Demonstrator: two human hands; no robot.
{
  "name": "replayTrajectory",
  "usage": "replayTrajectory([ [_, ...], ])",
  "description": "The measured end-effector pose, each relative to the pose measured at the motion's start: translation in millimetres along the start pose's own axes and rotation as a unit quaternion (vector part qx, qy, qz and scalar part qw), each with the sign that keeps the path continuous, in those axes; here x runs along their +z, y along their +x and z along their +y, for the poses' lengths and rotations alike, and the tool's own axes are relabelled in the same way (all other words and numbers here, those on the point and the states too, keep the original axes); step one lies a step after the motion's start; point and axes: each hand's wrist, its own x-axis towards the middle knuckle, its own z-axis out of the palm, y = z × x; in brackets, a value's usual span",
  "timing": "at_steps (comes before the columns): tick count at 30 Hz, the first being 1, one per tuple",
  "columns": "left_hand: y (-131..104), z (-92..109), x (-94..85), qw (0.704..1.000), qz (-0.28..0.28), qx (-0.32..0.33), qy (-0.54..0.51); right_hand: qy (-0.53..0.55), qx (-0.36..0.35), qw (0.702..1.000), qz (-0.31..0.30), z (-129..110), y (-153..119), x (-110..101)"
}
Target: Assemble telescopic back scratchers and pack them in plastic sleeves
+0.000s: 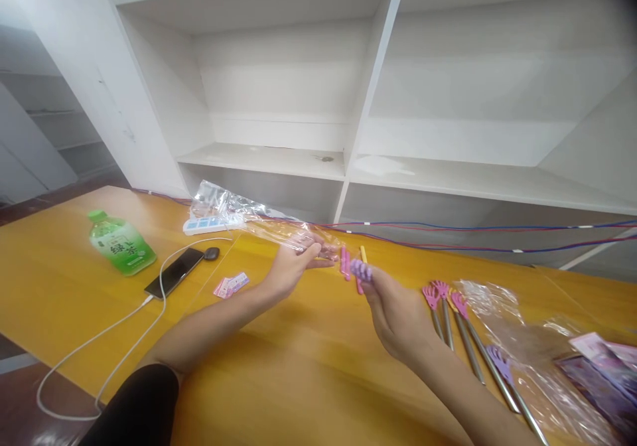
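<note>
The right hand [403, 313] has its fingers closed on a purple piece [361, 270], just right of the left hand [291, 270]; there a clear plastic bag [243, 215] trails lengthwise leftward, its grip unclear.

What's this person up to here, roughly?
A person's left hand is at the near end of a long, clear plastic bag; the blur hides the exact grip. The right hand holds a small purple piece up beside some pink and yellow sticks. To the right of that hand, metal rods with pink and purple hand-shaped heads lie by more clear plastic. A green bottle and a phone are over to the left.
</note>
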Motion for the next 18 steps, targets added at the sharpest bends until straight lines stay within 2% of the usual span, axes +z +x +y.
replayTrajectory([
  [3, -3, -3, 1.5, 1.000, -0.011, 0.002, 0.006, 0.068, 0.031, 0.994, -0.082, -11, 3, -4],
  [9, -8, -1, 4.3, 0.999, -0.031, 0.004, 0.021, 0.124, 0.096, 0.984, -0.080, -4, 16, -12],
  [18, -9, 1, 6.7, 0.999, -0.036, -0.025, 0.015, 0.224, 0.141, 0.953, -0.147, 10, 23, -19],
])
